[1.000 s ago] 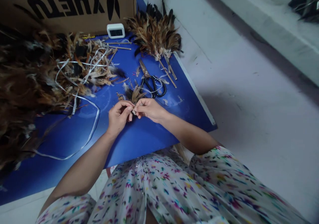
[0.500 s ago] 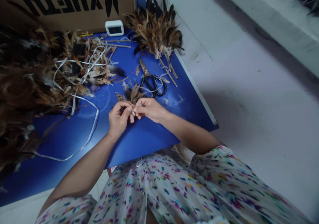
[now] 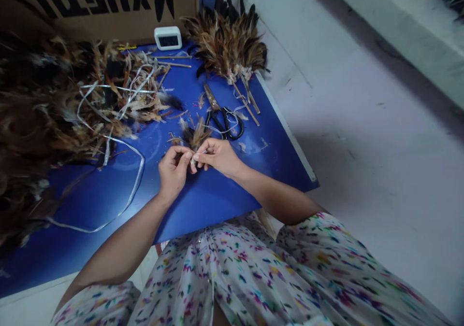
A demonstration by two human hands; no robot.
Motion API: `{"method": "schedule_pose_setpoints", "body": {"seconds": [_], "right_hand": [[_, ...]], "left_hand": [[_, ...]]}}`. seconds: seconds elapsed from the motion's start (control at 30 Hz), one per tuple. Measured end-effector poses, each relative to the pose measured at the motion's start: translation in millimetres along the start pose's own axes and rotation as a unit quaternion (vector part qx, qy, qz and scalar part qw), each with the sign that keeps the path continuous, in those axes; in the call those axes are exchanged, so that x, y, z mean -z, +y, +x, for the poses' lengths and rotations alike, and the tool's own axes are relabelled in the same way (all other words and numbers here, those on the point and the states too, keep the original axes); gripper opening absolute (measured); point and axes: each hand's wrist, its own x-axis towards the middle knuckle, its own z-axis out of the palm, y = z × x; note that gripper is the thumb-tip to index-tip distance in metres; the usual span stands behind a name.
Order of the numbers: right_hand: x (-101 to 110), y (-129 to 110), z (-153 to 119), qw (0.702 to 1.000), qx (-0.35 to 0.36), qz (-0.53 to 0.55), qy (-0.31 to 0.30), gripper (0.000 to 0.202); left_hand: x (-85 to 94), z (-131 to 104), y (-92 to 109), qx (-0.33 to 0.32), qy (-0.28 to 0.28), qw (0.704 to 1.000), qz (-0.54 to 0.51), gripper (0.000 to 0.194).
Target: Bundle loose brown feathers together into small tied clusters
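Observation:
A small bunch of brown and dark feathers (image 3: 197, 134) points away from me, its pale quill ends pinched between my fingertips. My left hand (image 3: 174, 169) grips it from the left, thumb against the fingers. From the right, my right hand (image 3: 216, 155) pinches the same quill ends, its fingertips meeting those of the left. Just beyond the hands lie black-handled scissors (image 3: 226, 118) with rusty blades, a thin pale string across the handles. The fingers hide most of the bunch's lower end.
Loose feathers (image 3: 72, 94) heap over the left of the blue table (image 3: 217, 200), with white ribbon (image 3: 139, 171) trailing from them. Feather bundles on sticks (image 3: 232, 50) lie at the back right. A white digital clock (image 3: 168, 38) stands before a cardboard box (image 3: 108, 21).
Both hands stay at nearly the same place with the feather bunch. The right hand's fingers have shifted slightly at the quill ends, and the view has tilted a little.

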Motion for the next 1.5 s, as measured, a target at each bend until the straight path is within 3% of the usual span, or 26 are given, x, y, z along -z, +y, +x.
{"method": "schedule_pose_setpoints", "body": {"seconds": [0.3, 0.6, 0.97, 1.23, 1.33, 1.5], "right_hand": [[1.4, 0.7, -5.4, 0.994, 0.045, -0.099, 0.003, 0.029], [2.6, -6.7, -8.8, 0.969, 0.126, -0.212, -0.02, 0.022], [8.6, 1.9, -6.8, 0.87, 0.295, -0.396, -0.015, 0.015], [9.1, -1.7, -8.2, 0.805, 0.325, -0.496, -0.007, 0.026], [9.4, -1.3, -8.4, 0.806, 0.324, -0.495, -0.015, 0.026], [11.9, -1.0, -7.6, 0.836, 0.324, -0.441, -0.043, 0.021]], "left_hand": [[-0.1, 1.1, -0.9, 0.003, 0.0, 1.0, -0.01, 0.027], [0.5, 1.6, -3.7, -0.008, -0.015, 1.0, -0.017, 0.024], [0.8, 2.0, -9.8, 0.023, -0.028, 0.999, -0.031, 0.025], [1.0, 3.8, -8.1, 0.04, -0.05, 0.997, -0.048, 0.027], [1.7, 5.1, -8.2, 0.028, -0.053, 0.998, -0.036, 0.027], [2.7, 5.5, -9.1, 0.008, -0.05, 0.999, -0.011, 0.027]]}}
